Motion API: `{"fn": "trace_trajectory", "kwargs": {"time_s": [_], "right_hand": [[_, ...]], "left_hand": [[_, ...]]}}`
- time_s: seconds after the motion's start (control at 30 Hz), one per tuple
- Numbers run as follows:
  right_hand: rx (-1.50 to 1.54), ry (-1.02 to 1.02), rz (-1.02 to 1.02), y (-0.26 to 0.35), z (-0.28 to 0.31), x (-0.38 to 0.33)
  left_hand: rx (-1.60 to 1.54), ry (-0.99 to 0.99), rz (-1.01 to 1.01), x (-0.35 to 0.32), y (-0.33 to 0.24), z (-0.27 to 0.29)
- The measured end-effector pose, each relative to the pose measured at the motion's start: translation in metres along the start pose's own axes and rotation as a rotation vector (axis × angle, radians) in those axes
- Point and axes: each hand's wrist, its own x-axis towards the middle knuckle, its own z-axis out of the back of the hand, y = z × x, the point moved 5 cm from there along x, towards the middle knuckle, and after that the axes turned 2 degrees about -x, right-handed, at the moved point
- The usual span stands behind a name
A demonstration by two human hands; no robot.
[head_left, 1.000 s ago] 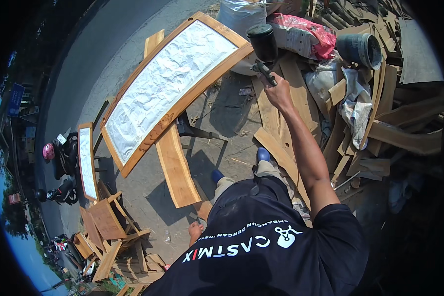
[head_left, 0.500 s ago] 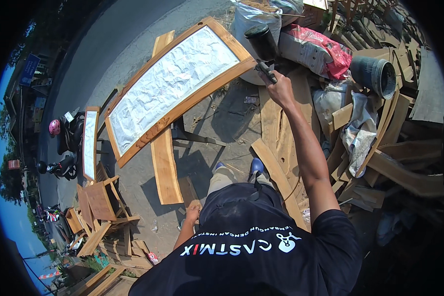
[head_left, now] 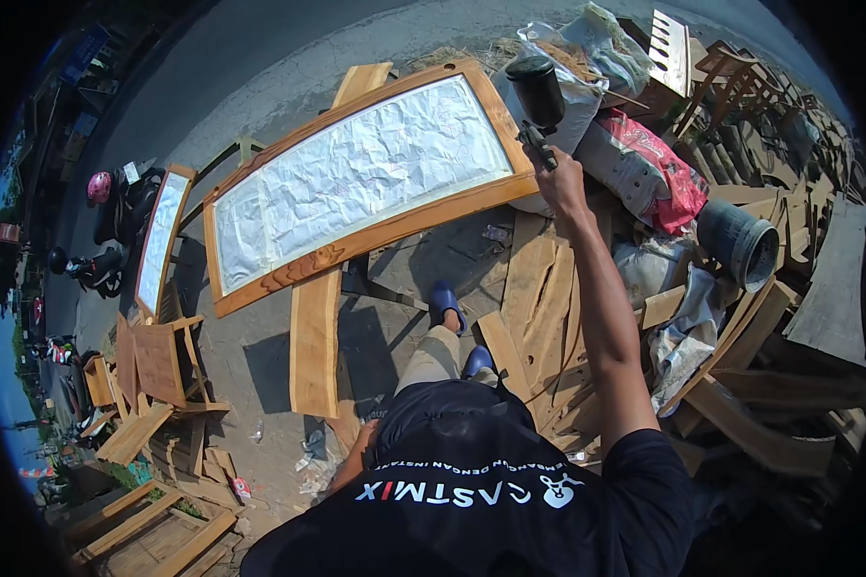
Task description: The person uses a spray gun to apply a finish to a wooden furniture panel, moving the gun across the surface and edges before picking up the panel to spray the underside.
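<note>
My right hand (head_left: 560, 181) is raised at arm's length and grips a spray gun (head_left: 537, 94) with a black cup on top. The gun sits just over the right end of a long wooden frame (head_left: 409, 216) whose middle is covered by a crinkled white sheet (head_left: 356, 178). The frame lies tilted across a wooden plank (head_left: 316, 341) and a dark stand. My left arm (head_left: 353, 460) hangs low beside my body, and its hand is mostly hidden by my black shirt. My blue sandals (head_left: 445, 300) stand on the concrete below the frame.
A second, narrower masked frame (head_left: 159, 240) leans at the left by parked motorbikes (head_left: 115, 207). Sacks (head_left: 645, 173), a grey bucket (head_left: 741, 248) and piled timber offcuts (head_left: 548, 308) crowd the right. Unfinished wooden furniture (head_left: 154, 370) stands at the lower left.
My right hand keeps the spray gun at the frame's right end with little shift. The view has swung, so the frame now lies flatter across the picture.
</note>
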Motion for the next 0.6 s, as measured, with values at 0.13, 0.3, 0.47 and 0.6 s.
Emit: {"fn": "trace_trajectory", "kwargs": {"time_s": [0.13,0.3,0.47,0.6], "right_hand": [[-0.005,-0.075,0.138,0.013,-0.023,0.062],[0.142,-0.069,0.031,0.035,-0.016,0.124],[0.180,0.020,-0.032,0.021,0.022,0.117],[0.204,0.117,-0.069,-0.030,0.031,0.102]], "left_hand": [[0.184,0.021,-0.026,0.038,-0.038,-0.013],[0.416,0.049,-0.055,0.074,-0.127,-0.009],[0.505,0.090,-0.026,0.102,-0.191,-0.009],[0.555,0.139,-0.052,0.117,-0.213,-0.033]]}}
